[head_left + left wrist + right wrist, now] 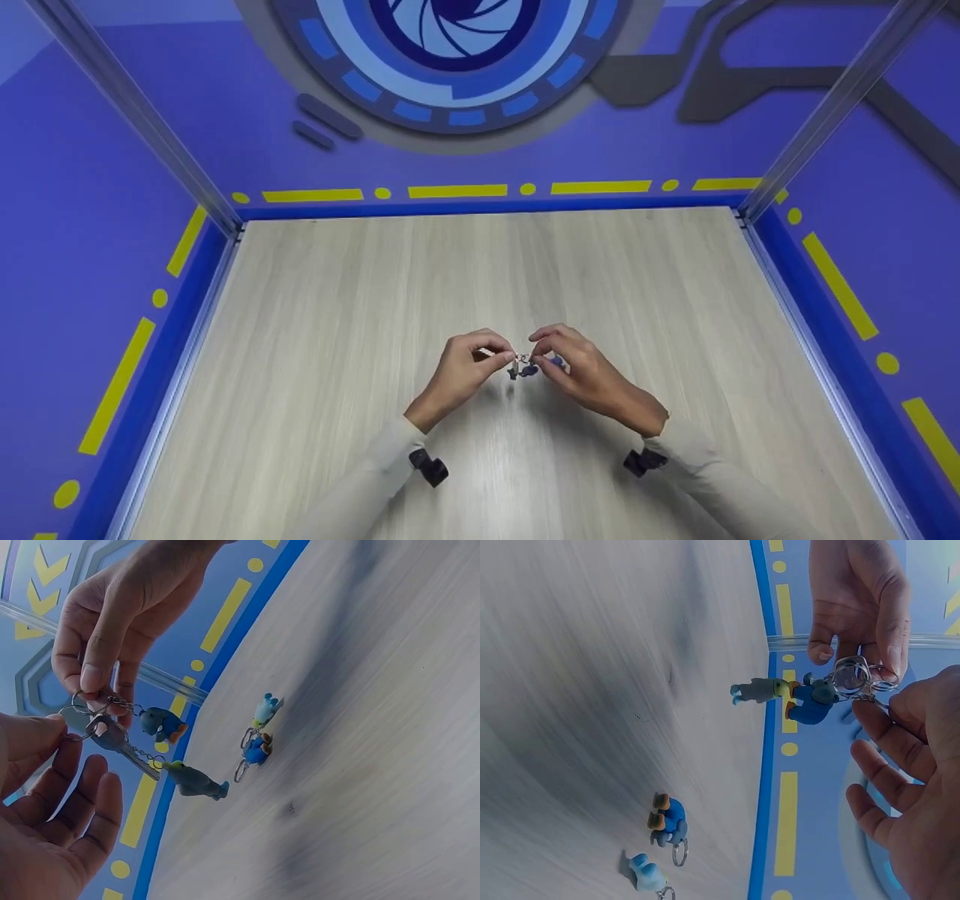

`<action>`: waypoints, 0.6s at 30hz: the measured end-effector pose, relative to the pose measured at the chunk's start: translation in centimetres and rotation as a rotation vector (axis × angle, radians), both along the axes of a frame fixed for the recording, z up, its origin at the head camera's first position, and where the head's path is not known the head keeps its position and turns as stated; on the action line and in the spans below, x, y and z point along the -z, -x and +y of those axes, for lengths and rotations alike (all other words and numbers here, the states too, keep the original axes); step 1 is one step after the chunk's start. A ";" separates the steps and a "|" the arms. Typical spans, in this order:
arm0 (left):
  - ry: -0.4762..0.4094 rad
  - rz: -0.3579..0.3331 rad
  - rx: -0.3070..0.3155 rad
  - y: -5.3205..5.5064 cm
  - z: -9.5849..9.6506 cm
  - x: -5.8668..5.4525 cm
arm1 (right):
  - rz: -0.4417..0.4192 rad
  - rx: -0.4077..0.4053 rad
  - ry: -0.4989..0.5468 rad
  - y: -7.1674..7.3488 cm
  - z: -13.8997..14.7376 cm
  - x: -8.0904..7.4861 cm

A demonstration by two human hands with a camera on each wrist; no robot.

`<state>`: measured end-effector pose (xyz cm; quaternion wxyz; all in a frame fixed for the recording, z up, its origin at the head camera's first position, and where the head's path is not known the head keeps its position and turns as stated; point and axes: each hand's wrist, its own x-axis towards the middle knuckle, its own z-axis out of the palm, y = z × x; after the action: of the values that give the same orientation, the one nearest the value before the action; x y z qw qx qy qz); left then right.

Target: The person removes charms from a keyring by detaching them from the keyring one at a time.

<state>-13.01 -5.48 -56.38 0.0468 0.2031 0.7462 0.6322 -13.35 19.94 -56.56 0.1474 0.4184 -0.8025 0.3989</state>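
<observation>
My left hand (466, 369) pinches one metal split ring (81, 733) between thumb and forefinger, its other fingers loosely bent. Facing it, my right hand (592, 375) pinches the linked ring and chain with thumb and forefinger. A key (112, 735) hangs from the joined rings. Two small figure charms dangle there on short chains: a round blue one with orange feet (161, 724) and a slimmer grey-green one with light-blue feet (196, 781). Both hands and the charms are held above the table (337, 300).
Two more keychain figures lie on the table beneath the hands: a blue one with orange feet (671, 819) and a light-blue one (645, 873), each with a metal ring. Blue printed panels (487, 169) wall the table at the back and sides.
</observation>
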 end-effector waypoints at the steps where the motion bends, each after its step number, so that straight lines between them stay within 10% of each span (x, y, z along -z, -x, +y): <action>1: -0.007 -0.007 0.007 0.0 0.0 0.0 | 0.001 0.002 -0.005 0.0 0.0 0.0; 18: -0.075 0.026 -0.066 -0.3 0.7 0.3 | 0.071 0.001 -0.018 0.2 -0.3 0.0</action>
<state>-12.72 -4.82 -56.65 0.0086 0.1884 0.7289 0.6581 -13.56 19.68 -56.58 0.1722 0.4333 -0.8006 0.3763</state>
